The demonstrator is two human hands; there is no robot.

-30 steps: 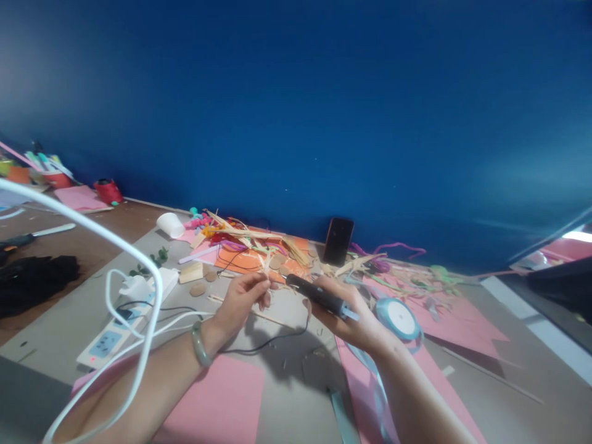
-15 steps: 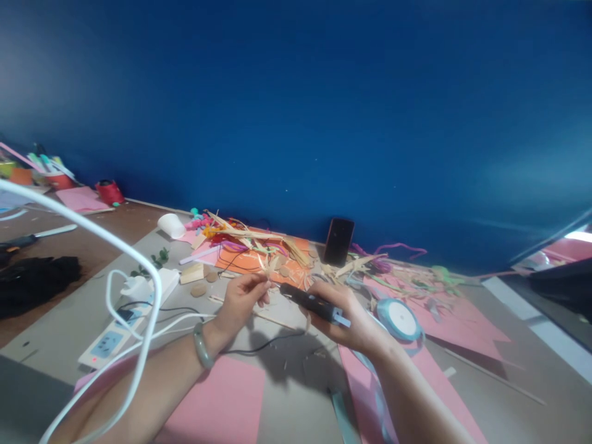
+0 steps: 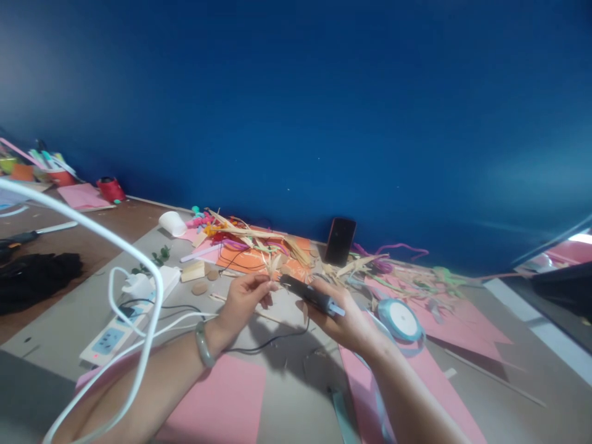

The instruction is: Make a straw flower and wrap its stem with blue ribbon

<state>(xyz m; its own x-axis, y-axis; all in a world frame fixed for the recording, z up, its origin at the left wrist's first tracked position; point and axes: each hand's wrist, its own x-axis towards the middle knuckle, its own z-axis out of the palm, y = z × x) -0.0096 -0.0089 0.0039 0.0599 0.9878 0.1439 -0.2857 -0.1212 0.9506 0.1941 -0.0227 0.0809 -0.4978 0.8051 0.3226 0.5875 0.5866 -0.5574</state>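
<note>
Black, elongated corded tool (image 3: 306, 293): your right hand (image 3: 341, 316) gripped it, just in front of the orange sheet (image 3: 238, 261). Pale, pointed, papery strips (image 3: 274, 266): your left hand (image 3: 245, 302) pinched them, near that sheet.

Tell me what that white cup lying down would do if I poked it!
The white cup would probably roll, since it's on its round side. It's likely light, because its cup shape suggests it's hollow. The pink bits beside it might stop it rolling that way.
</note>
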